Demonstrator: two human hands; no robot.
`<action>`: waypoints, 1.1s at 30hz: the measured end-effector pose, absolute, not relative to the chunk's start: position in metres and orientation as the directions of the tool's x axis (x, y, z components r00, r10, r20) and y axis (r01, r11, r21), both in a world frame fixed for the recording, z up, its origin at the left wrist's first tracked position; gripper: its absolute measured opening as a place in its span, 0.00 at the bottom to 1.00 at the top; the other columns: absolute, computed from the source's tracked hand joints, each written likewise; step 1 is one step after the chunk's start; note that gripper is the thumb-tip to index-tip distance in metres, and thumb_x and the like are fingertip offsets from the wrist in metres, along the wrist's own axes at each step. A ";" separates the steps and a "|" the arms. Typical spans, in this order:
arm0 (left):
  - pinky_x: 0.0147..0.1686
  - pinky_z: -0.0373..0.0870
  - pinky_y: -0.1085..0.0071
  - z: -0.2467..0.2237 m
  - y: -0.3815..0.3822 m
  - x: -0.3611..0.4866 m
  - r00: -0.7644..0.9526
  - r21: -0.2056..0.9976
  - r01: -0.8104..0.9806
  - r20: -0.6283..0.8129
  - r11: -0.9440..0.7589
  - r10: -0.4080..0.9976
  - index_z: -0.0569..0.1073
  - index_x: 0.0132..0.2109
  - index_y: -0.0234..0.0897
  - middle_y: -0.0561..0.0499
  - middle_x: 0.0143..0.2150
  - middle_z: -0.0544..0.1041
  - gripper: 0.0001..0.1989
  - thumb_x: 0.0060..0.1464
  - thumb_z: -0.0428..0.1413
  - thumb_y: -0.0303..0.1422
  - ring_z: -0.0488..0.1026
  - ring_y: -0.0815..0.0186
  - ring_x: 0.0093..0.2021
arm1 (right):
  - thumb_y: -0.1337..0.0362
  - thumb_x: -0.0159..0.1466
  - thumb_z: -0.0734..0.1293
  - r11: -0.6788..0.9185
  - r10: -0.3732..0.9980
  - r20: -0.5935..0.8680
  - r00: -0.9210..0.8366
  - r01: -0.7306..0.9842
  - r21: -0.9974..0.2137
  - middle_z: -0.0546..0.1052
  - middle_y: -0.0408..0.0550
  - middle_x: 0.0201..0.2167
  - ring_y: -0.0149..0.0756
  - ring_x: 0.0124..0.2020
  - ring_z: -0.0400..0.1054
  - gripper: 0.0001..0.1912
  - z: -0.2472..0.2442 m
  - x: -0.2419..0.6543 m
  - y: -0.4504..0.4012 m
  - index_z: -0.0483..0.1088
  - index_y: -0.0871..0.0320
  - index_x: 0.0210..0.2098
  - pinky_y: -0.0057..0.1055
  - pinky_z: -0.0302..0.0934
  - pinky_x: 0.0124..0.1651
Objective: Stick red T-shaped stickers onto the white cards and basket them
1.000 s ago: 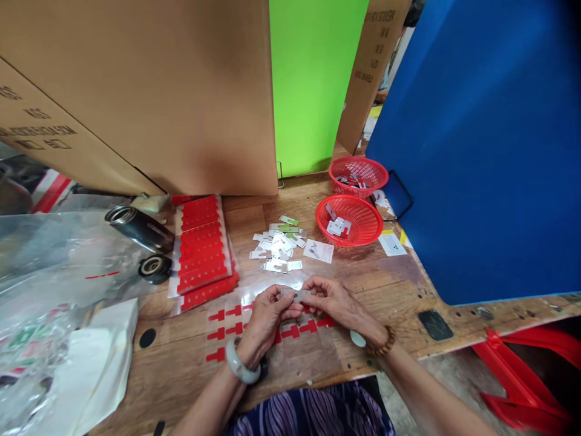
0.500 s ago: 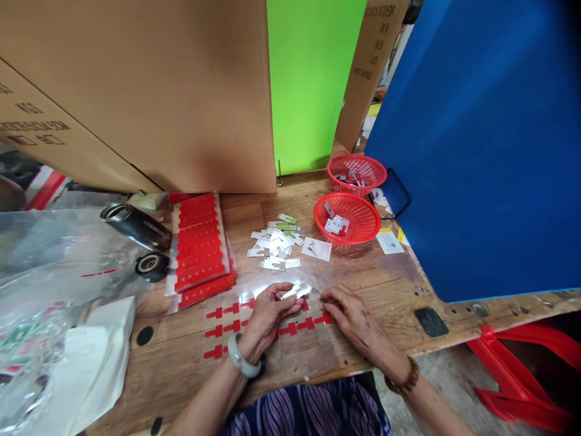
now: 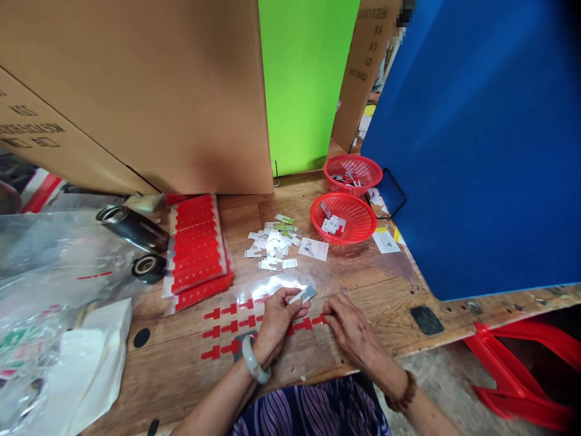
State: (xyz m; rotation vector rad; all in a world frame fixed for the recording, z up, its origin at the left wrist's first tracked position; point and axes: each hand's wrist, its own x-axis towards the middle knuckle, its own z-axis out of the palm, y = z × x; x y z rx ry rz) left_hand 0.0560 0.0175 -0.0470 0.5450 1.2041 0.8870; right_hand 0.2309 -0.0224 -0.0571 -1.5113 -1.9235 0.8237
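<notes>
My left hand (image 3: pixel 276 321) pinches a small flat silvery-white piece (image 3: pixel 303 295) between thumb and fingers, above the table. To its right, my right hand (image 3: pixel 351 330) has its thumb and fingertips closed at the right end of a row, on a red T-shaped sticker (image 3: pixel 318 318). Its fingers partly cover that sticker. Rows of similar red stickers (image 3: pixel 229 327) lie on a clear plastic sheet (image 3: pixel 318 351) beneath both hands, and my left hand hides some of them. Beyond the sheet lies a loose pile of similar flat pieces (image 3: pixel 275 243), mostly white with a few green.
Two red baskets (image 3: pixel 370 227) holding flat pieces stand at the back right, near a blue panel (image 3: pixel 490 157). Stacked red sticker sheets (image 3: pixel 197 248), a dark flask (image 3: pixel 131 229) and its lid (image 3: pixel 149 267) are left. Plastic bags (image 3: pixel 40 254) cover the far left.
The piece in my left hand has turned and now shows a grey-blue end. My right fingertips have drawn closer together at the red sticker. The whole view has shifted slightly.
</notes>
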 end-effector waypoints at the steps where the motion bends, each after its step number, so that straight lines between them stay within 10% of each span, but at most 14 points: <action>1: 0.36 0.73 0.73 -0.047 0.017 0.056 0.093 0.776 -0.290 -0.559 0.560 0.824 0.73 0.38 0.32 0.53 0.28 0.76 0.18 0.38 0.69 0.29 0.77 0.69 0.28 | 0.70 0.64 0.59 0.183 0.978 0.074 -0.195 0.628 -0.757 0.70 0.48 0.34 0.39 0.37 0.65 0.07 -0.060 0.231 -0.025 0.66 0.54 0.35 0.36 0.62 0.41; 23: 0.35 0.74 0.72 -0.050 0.018 0.058 0.070 0.773 -0.304 -0.565 0.557 0.822 0.73 0.38 0.31 0.49 0.31 0.78 0.17 0.39 0.68 0.29 0.79 0.66 0.30 | 0.61 0.67 0.59 -0.001 0.937 -0.119 -0.329 0.338 -0.941 0.68 0.44 0.33 0.34 0.37 0.64 0.09 -0.035 0.247 -0.027 0.63 0.56 0.30 0.30 0.58 0.42; 33: 0.34 0.72 0.75 -0.031 0.018 0.047 0.271 0.663 -0.327 -0.617 0.673 0.739 0.72 0.40 0.31 0.50 0.28 0.79 0.21 0.36 0.68 0.22 0.77 0.69 0.27 | 0.62 0.60 0.65 -0.082 0.988 -0.121 -0.097 0.336 -0.938 0.68 0.40 0.28 0.32 0.32 0.63 0.06 -0.027 0.235 -0.006 0.64 0.56 0.29 0.28 0.56 0.37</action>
